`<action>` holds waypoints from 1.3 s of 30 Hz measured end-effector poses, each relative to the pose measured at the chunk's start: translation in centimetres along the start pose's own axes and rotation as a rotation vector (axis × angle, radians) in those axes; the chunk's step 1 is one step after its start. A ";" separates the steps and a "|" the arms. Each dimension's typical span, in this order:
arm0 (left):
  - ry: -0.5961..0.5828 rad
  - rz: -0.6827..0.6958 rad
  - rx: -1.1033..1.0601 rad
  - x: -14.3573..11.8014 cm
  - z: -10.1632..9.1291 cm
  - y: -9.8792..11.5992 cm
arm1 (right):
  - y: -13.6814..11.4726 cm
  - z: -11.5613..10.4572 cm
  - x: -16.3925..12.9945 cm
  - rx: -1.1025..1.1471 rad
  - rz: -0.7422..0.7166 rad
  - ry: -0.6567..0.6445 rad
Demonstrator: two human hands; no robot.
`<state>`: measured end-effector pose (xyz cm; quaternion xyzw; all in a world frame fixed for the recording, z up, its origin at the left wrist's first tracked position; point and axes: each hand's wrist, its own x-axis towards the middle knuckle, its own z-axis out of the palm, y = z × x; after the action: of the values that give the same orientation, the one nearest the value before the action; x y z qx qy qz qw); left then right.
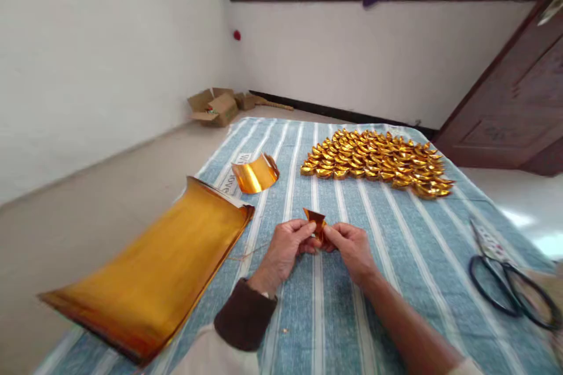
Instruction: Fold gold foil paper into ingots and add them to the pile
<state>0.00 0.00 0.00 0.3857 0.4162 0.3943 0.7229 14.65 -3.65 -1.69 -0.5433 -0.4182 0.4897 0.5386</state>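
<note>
Near the middle of the table, a small piece of gold foil paper (315, 218), partly folded, is pinched between my two hands. My left hand (290, 245) grips its left side with thumb and fingers. On its right side, my right hand (349, 245) presses with thumb and fingertips; the lower part of the paper is hidden by the fingers. To the left lies a thick stack of large gold foil sheets (167, 263). Beyond it rests a curled strip of gold foil (255, 174). Many folded gold paper ingots (369, 155) sit in packed rows at the far right.
A blue and white striped cloth (303, 316) covers the table. Black-handled scissors (497, 281) lie at the right edge. On the floor beyond the table is an open cardboard box (215, 106). A dark wooden door (501, 105) stands at the right.
</note>
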 end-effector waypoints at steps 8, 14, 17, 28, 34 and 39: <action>0.000 -0.018 -0.032 -0.1 0.0 0.0 | 0.1 0.4 0.2 0.067 0.016 0.030; -0.003 -0.010 -0.018 0.0 -0.1 -0.1 | -0.1 0.3 0.0 0.099 0.031 0.046; -0.004 -0.009 0.001 0.0 -0.1 -0.2 | -0.2 0.4 0.0 0.080 0.018 0.049; 0.014 -0.034 0.031 -0.1 0.3 0.0 | 1.3 0.7 0.0 0.014 -0.094 0.027; 0.032 -0.025 0.052 -0.2 0.2 0.0 | 2.0 0.1 0.1 -0.148 -0.173 -0.044; 0.032 -0.026 0.122 -0.2 0.2 0.1 | 2.2 -0.1 0.0 -0.231 -0.217 -0.057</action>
<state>0.08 -0.18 0.17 0.4172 0.4558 0.3651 0.6964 14.56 -3.78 -3.92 -0.5390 -0.5431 0.3926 0.5103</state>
